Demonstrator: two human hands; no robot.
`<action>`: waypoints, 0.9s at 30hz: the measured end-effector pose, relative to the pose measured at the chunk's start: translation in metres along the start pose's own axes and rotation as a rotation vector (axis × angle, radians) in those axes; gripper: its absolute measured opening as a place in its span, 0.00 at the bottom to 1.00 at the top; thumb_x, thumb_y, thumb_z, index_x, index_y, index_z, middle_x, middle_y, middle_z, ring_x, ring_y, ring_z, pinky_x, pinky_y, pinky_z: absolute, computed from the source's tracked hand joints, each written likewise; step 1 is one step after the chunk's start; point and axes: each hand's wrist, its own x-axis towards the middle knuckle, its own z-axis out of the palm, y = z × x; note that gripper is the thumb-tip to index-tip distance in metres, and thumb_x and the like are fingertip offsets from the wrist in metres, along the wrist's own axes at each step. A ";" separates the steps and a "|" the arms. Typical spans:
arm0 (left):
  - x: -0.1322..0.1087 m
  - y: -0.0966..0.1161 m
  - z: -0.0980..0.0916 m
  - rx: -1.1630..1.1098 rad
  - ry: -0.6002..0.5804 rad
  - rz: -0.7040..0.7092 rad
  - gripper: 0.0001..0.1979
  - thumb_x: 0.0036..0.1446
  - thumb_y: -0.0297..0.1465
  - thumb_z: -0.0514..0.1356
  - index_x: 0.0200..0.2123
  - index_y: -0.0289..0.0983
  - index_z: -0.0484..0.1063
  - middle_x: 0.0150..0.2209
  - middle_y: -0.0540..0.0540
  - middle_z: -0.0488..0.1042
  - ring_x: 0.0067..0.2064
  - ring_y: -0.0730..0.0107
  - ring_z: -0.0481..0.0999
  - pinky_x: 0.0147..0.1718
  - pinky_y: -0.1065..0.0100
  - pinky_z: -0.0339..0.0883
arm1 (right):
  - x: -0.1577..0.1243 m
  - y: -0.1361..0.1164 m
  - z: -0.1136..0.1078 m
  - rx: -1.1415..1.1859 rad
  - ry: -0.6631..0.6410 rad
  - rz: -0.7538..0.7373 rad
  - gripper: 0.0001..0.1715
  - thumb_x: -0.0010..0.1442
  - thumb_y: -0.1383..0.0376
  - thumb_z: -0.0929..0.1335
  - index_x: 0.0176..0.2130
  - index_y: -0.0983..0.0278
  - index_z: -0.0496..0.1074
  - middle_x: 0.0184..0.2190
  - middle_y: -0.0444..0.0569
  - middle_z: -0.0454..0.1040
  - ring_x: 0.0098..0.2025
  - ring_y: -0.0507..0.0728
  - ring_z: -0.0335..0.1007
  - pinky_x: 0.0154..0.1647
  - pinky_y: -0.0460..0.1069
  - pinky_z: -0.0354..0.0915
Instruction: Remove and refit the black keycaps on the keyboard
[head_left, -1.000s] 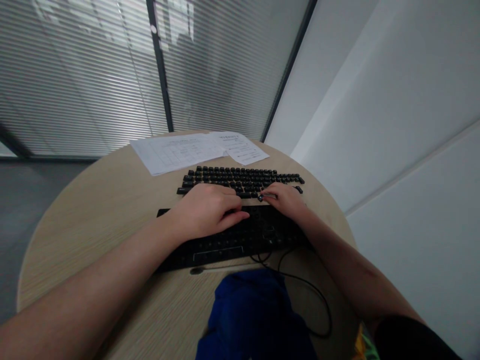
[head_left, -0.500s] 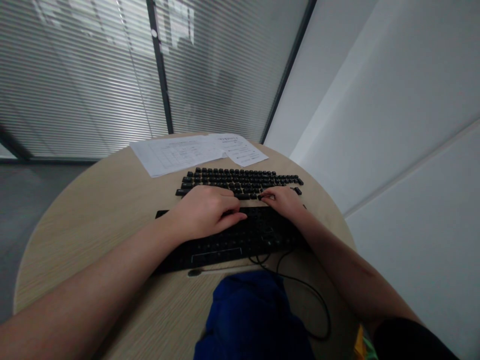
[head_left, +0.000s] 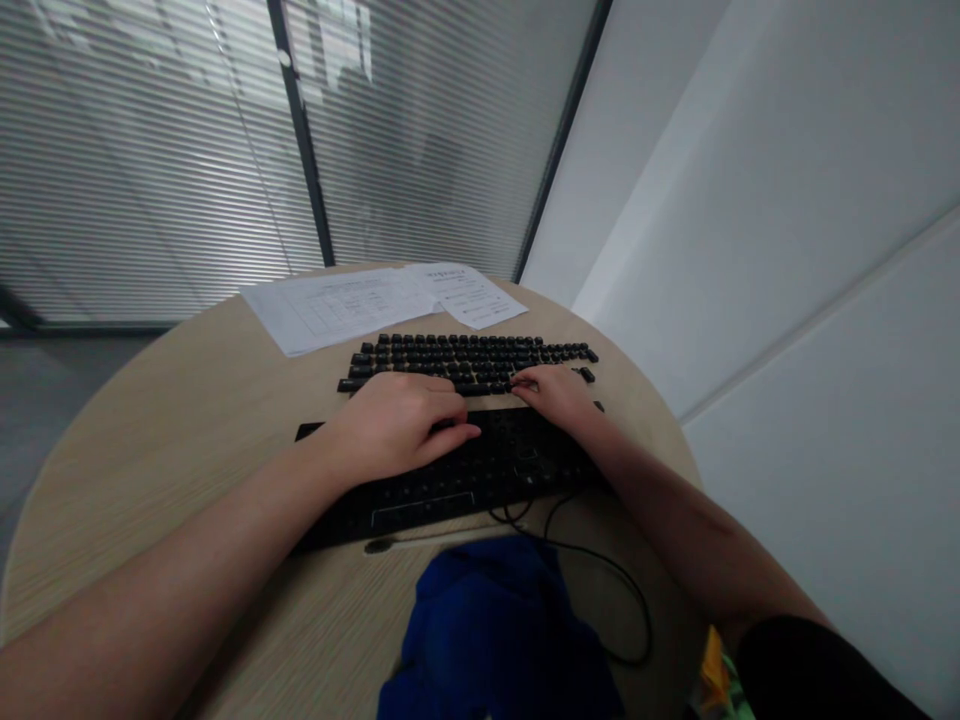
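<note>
Rows of loose black keycaps lie on the round wooden table. Nearer to me is a black keyboard base whose keycaps are off. My left hand rests over the base's upper left part, fingers curled; what it holds, if anything, is hidden. Fingers pinched, my right hand is at the nearest row of keycaps, right of centre. Its fingertips touch a small dark keycap there.
Printed papers lie at the table's far edge. A thin brush and a black cable are in front of the base. Blue cloth is at the near edge. A white wall stands on the right.
The whole view has shifted a little, so the table and hands appear slightly further left. My right hand's fingertips have closed in on the nearest keycap row.
</note>
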 end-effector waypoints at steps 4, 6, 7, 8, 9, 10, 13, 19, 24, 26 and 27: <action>0.000 -0.002 -0.001 0.004 -0.032 -0.020 0.18 0.70 0.41 0.56 0.33 0.39 0.78 0.31 0.48 0.78 0.32 0.67 0.77 0.32 0.66 0.64 | -0.003 0.005 -0.006 0.019 0.096 -0.029 0.12 0.67 0.60 0.71 0.46 0.60 0.83 0.45 0.52 0.85 0.48 0.64 0.80 0.48 0.55 0.71; 0.000 -0.003 -0.001 0.011 -0.072 -0.034 0.17 0.70 0.41 0.56 0.34 0.39 0.78 0.32 0.48 0.79 0.33 0.66 0.78 0.33 0.66 0.65 | -0.007 0.007 -0.014 0.048 0.169 -0.062 0.14 0.70 0.60 0.67 0.45 0.61 0.83 0.45 0.54 0.84 0.47 0.63 0.80 0.49 0.56 0.71; 0.000 -0.004 0.000 0.013 -0.096 -0.038 0.16 0.70 0.41 0.57 0.34 0.40 0.79 0.33 0.48 0.79 0.34 0.66 0.78 0.33 0.65 0.65 | -0.010 0.008 -0.019 0.073 0.207 -0.091 0.16 0.71 0.60 0.65 0.45 0.62 0.83 0.44 0.54 0.84 0.46 0.63 0.80 0.49 0.56 0.71; 0.000 -0.004 0.000 0.013 -0.121 -0.038 0.15 0.69 0.41 0.58 0.35 0.40 0.79 0.34 0.48 0.79 0.35 0.65 0.79 0.35 0.65 0.67 | -0.014 0.008 -0.025 0.107 0.242 -0.129 0.18 0.72 0.60 0.64 0.45 0.62 0.82 0.44 0.55 0.84 0.46 0.62 0.79 0.50 0.57 0.71; 0.000 -0.004 0.000 0.013 -0.147 -0.035 0.14 0.68 0.41 0.59 0.37 0.40 0.80 0.35 0.47 0.80 0.37 0.63 0.79 0.36 0.64 0.68 | -0.018 0.009 -0.030 0.148 0.275 -0.174 0.19 0.73 0.60 0.62 0.45 0.62 0.82 0.44 0.55 0.84 0.46 0.62 0.79 0.50 0.57 0.71; 0.000 -0.004 0.000 0.013 -0.173 -0.030 0.13 0.68 0.41 0.60 0.38 0.40 0.80 0.37 0.46 0.80 0.39 0.62 0.80 0.38 0.63 0.69 | -0.022 0.010 -0.036 0.194 0.309 -0.217 0.21 0.74 0.59 0.61 0.46 0.62 0.81 0.44 0.55 0.83 0.47 0.62 0.79 0.51 0.57 0.70; 0.001 0.001 0.001 0.016 -0.250 -0.023 0.12 0.65 0.40 0.62 0.44 0.40 0.81 0.45 0.44 0.81 0.47 0.57 0.80 0.46 0.59 0.73 | -0.034 0.012 -0.053 0.351 0.434 -0.278 0.27 0.76 0.54 0.57 0.47 0.61 0.80 0.44 0.54 0.81 0.48 0.61 0.77 0.53 0.58 0.70; 0.000 0.006 0.010 -0.009 -0.338 -0.008 0.20 0.61 0.39 0.67 0.55 0.41 0.78 0.57 0.42 0.78 0.57 0.52 0.77 0.58 0.54 0.71 | -0.057 0.003 -0.086 0.864 0.408 -0.120 0.40 0.73 0.39 0.52 0.48 0.59 0.79 0.20 0.42 0.62 0.23 0.54 0.64 0.29 0.51 0.67; -0.002 0.004 0.016 -0.027 -0.370 -0.031 0.22 0.60 0.39 0.67 0.57 0.40 0.78 0.60 0.39 0.76 0.59 0.50 0.76 0.60 0.52 0.70 | -0.075 -0.019 -0.087 1.042 0.136 0.024 0.38 0.70 0.37 0.57 0.38 0.61 0.78 0.15 0.38 0.57 0.16 0.50 0.58 0.20 0.47 0.59; -0.002 0.005 0.015 -0.033 -0.380 -0.042 0.22 0.60 0.39 0.67 0.57 0.40 0.78 0.60 0.38 0.75 0.59 0.49 0.76 0.60 0.51 0.70 | -0.080 -0.020 -0.075 1.093 0.092 0.048 0.35 0.69 0.36 0.60 0.36 0.61 0.76 0.15 0.38 0.58 0.17 0.49 0.59 0.19 0.46 0.57; -0.002 0.005 0.015 -0.035 -0.384 -0.045 0.22 0.60 0.39 0.67 0.56 0.40 0.78 0.60 0.38 0.75 0.60 0.49 0.76 0.60 0.51 0.70 | -0.082 -0.019 -0.068 1.134 0.082 0.052 0.34 0.68 0.36 0.61 0.36 0.61 0.75 0.16 0.38 0.60 0.17 0.49 0.60 0.19 0.45 0.58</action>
